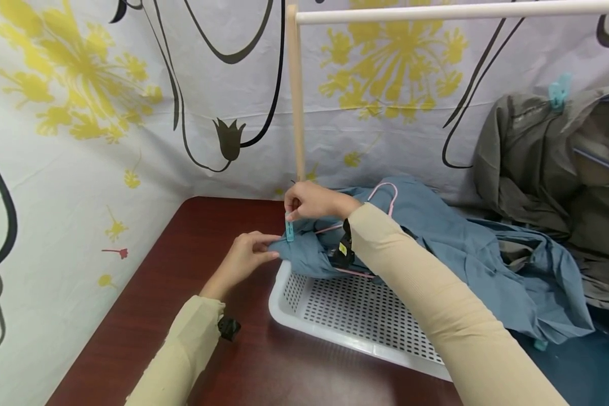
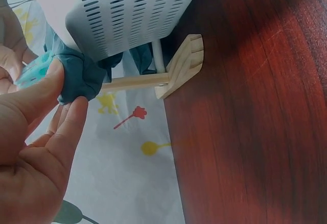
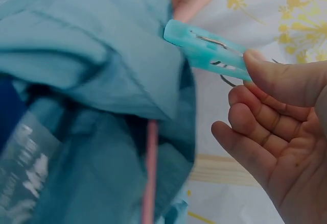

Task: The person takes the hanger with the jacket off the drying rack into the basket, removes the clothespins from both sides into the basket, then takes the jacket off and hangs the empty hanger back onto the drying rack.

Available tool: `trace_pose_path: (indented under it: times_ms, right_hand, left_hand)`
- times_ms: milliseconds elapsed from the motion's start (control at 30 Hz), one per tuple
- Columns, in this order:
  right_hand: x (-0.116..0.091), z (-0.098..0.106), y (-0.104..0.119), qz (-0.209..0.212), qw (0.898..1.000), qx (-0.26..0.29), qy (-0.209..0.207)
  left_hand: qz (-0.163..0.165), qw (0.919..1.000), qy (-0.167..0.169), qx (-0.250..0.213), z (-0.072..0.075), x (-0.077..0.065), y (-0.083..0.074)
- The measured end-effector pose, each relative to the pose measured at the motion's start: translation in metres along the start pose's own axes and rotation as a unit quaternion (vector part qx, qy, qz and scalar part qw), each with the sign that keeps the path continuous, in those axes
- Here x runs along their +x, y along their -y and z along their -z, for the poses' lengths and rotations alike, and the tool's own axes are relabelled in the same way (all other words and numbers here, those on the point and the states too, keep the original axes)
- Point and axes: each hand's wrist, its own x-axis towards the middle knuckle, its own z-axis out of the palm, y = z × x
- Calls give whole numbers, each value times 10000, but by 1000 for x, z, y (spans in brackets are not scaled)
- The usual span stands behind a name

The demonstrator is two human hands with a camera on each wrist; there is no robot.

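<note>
A blue-grey garment [image 1: 436, 237] lies bunched across the back of a white perforated basket [image 1: 335, 341]. Its hook standing up, a pink hanger [image 1: 395, 197] lies among the folds. My left hand [image 1: 243, 256] pinches the garment's left edge between thumb and fingers, and the left wrist view shows the bunched cloth [image 2: 84, 76] there. From above, my right hand [image 1: 314, 200] pinches the end of a turquoise clothespin [image 1: 290, 230]. In the right wrist view the clothespin's [image 3: 196, 40] other end sits at the cloth's edge.
A wooden rack post [image 1: 295, 96] with a white bar [image 1: 436, 11] stands behind the basket. At right hangs a grey-brown garment [image 1: 528, 163] with another turquoise clothespin [image 1: 558, 93]. The dark red tabletop [image 1: 203, 225] extends left of the basket, beside a patterned curtain [image 1: 81, 186].
</note>
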Motion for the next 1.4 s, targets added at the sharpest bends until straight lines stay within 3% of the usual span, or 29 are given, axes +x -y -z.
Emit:
trace_pose_path:
  times_ms: [400, 1400]
  right_hand:
    - [-17, 12, 0, -163, 9995, -16, -284]
    - [-93, 44, -12, -619, 9953, -308, -681]
  left_hand:
    - [176, 9998, 18, -10, -2, 1, -2]
    - [206, 9998, -59, 46, -3, -3, -3]
